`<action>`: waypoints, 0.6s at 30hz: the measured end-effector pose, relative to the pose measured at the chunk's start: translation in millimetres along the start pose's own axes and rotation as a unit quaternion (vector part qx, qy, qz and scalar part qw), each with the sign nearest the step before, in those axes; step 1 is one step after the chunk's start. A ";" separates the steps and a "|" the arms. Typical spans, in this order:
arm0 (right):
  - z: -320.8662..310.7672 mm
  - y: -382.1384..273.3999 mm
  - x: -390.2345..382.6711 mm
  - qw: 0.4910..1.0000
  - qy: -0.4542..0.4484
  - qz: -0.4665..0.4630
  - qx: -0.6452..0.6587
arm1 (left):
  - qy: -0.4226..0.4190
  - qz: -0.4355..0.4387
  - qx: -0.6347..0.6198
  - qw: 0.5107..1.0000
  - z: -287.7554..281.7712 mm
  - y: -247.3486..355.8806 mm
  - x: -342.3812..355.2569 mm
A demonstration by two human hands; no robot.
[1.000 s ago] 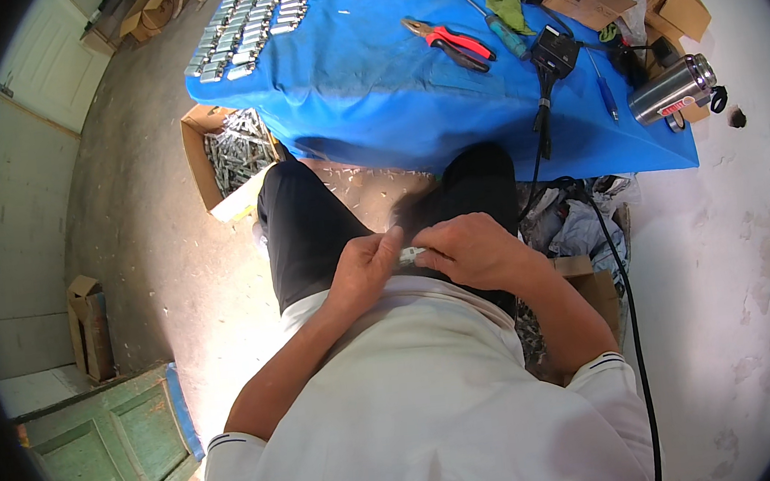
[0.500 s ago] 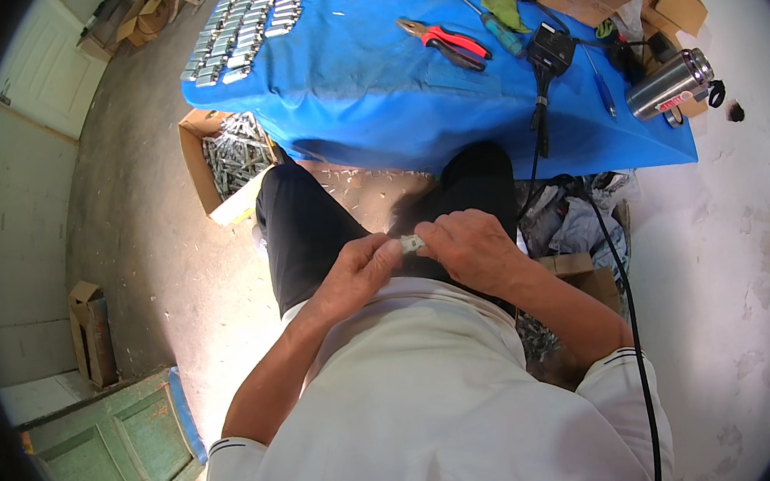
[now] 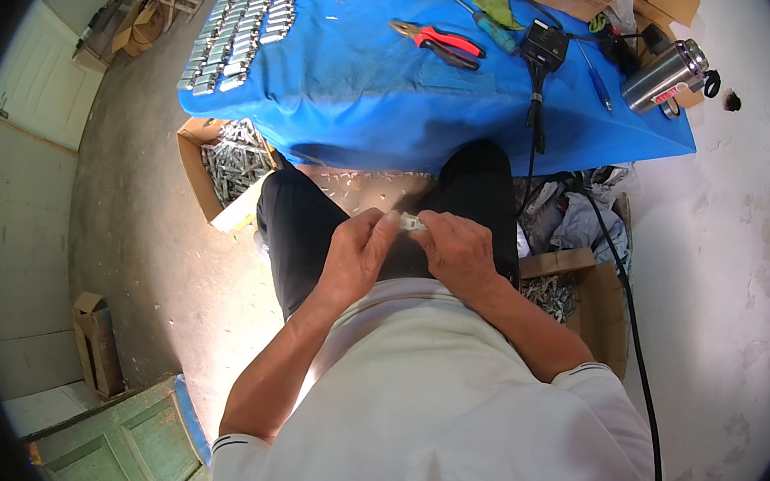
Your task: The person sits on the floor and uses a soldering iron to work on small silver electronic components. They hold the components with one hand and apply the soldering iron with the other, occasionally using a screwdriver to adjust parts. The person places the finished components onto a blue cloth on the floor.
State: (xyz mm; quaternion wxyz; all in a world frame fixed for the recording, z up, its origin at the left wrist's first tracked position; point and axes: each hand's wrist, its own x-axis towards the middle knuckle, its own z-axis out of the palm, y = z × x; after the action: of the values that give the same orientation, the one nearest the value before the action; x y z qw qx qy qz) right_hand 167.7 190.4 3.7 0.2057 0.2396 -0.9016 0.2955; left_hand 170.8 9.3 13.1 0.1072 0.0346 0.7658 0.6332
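Between both hands, above my lap, is a small pale silvery metal piece (image 3: 410, 222); its exact kind is too small to make out. My left hand (image 3: 356, 254) pinches its left end between thumb and fingers. At its right end, my right hand (image 3: 456, 245) grips it with thumb and curled fingers. Both ends are hidden by the fingertips. Rows of similar-looking silvery metal pieces (image 3: 235, 34) lie on the blue-covered table (image 3: 346, 119) at the far left.
Red-and-black pliers (image 3: 436, 43), screwdrivers, a black adapter (image 3: 544, 46) and a steel flask (image 3: 664, 76) lie on the table. Cardboard boxes of metal parts stand below, one left (image 3: 203, 179) and one right (image 3: 601, 312). A black cable (image 3: 630, 328) hangs at my right.
Both hands have moved slightly up and away from my body, still holding the piece. My right arm has drawn inward, showing more of the box at the right.
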 end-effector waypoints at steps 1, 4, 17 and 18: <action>2.3 -2.0 -1.6 1.000 0.009 0.014 0.004 | 0.006 0.003 0.004 1.000 0.2 0.2 1.2; 15.0 -7.2 -13.2 0.995 0.052 0.071 0.056 | 0.004 -0.033 -0.009 0.999 2.0 2.2 1.6; -36.5 -7.5 23.7 0.878 -0.478 0.032 -0.014 | -0.107 -0.087 0.014 0.990 2.2 -4.8 -16.6; -36.0 -5.1 28.6 0.862 -0.500 0.068 0.043 | -0.118 -0.083 0.007 0.990 -0.5 -1.6 -16.2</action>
State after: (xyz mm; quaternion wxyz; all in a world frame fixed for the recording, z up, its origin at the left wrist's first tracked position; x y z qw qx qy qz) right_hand 155.9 200.6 47.2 -0.3036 0.3022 -0.8840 0.1873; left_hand 186.6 5.4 13.6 0.2485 0.0458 0.7524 0.6084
